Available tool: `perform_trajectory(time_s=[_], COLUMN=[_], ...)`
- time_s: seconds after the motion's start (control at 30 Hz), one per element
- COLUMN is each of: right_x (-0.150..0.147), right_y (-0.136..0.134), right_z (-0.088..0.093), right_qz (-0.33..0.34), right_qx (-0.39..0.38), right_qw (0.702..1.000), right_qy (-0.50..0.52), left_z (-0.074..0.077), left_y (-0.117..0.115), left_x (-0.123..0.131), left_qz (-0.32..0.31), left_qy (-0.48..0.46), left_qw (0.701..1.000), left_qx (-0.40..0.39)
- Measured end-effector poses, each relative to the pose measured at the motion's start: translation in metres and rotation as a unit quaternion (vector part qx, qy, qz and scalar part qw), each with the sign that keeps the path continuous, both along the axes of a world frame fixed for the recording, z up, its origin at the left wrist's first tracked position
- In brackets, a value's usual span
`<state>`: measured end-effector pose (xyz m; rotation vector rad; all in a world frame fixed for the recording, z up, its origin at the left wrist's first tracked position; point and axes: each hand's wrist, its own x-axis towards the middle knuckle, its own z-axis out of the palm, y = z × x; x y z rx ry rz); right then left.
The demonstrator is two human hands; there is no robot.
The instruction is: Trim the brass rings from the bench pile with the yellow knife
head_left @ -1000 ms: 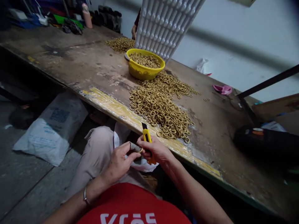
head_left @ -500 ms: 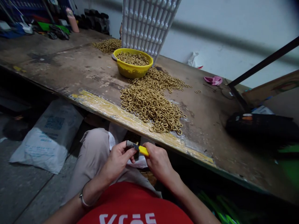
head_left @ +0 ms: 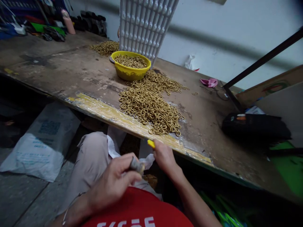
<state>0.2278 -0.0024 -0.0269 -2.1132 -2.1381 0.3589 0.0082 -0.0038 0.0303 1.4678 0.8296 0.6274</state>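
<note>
My left hand (head_left: 113, 183) is closed in a pinch on a small grey piece (head_left: 136, 164) held over my lap; a brass ring may sit on its tip, but motion blur hides it. My right hand (head_left: 164, 156) is closed round a yellow utility knife (head_left: 151, 143), just under the table's front edge. A large heap of brass rings (head_left: 150, 105) lies on the worn wooden table (head_left: 71, 69) right above both hands. Behind it stands a yellow bowl (head_left: 130, 72) full of rings.
A white plastic grid tray (head_left: 144, 25) leans upright behind the bowl, with another ring pile (head_left: 104, 47) beside it. A black bag (head_left: 255, 126) lies at the right, a pink scrap (head_left: 209, 82) near the wall, a white sack (head_left: 40, 142) on the floor at left.
My hands have drawn apart: the left dropped toward my body with the grey piece, the right rose toward the table edge with the knife. The camera view shifted right.
</note>
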Motion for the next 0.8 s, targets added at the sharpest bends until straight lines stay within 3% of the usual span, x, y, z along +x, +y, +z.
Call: perform_trajectory(time_s=[0.07,0.17,0.3,0.4,0.5,0.57,0.63,0.67,0.73,0.8], right_x=[0.01,0.012,0.003,0.004,0.009,0.008,0.0,-0.006,-0.021,-0.034], right_y=[0.008,0.024,0.045,0.053,0.052,0.048,0.042,0.039,0.032,0.027], right_z=[0.0,0.004,0.003,-0.001,-0.001,0.002,0.006,0.008,0.01,0.011], right_qz=[-0.027,-0.003,-0.006,-0.001,-0.002,-0.015,-0.047,-0.073,-0.124,-0.162], right_qx=[0.036,0.095,0.053,0.016,0.026,0.041,-0.003,-0.049,-0.156,-0.232], right_qw=[0.999,0.995,0.995,0.994,0.998,0.995,0.955,0.912,0.793,0.685], right_qy=[-0.005,0.0,-0.084,-0.113,-0.051,0.085,0.292,0.401,0.576,0.671], left_z=[0.001,-0.022,-0.057,-0.065,-0.068,-0.071,-0.075,-0.076,-0.077,-0.076], left_y=[0.0,0.009,0.023,0.028,0.029,0.028,0.025,0.023,0.019,0.015], left_x=[-0.004,-0.003,0.004,0.002,0.001,0.004,0.009,0.011,0.014,0.014], left_qz=[-0.044,0.026,0.102,0.098,0.092,0.113,0.144,0.162,0.195,0.212], left_qy=[-0.018,-0.049,-0.134,-0.207,-0.232,-0.195,-0.13,-0.095,-0.031,0.02], left_qw=[0.999,0.995,0.964,0.926,0.904,0.916,0.943,0.957,0.975,0.977], left_qx=[0.0,-0.077,-0.204,-0.299,-0.347,-0.331,-0.271,-0.223,-0.104,0.009])
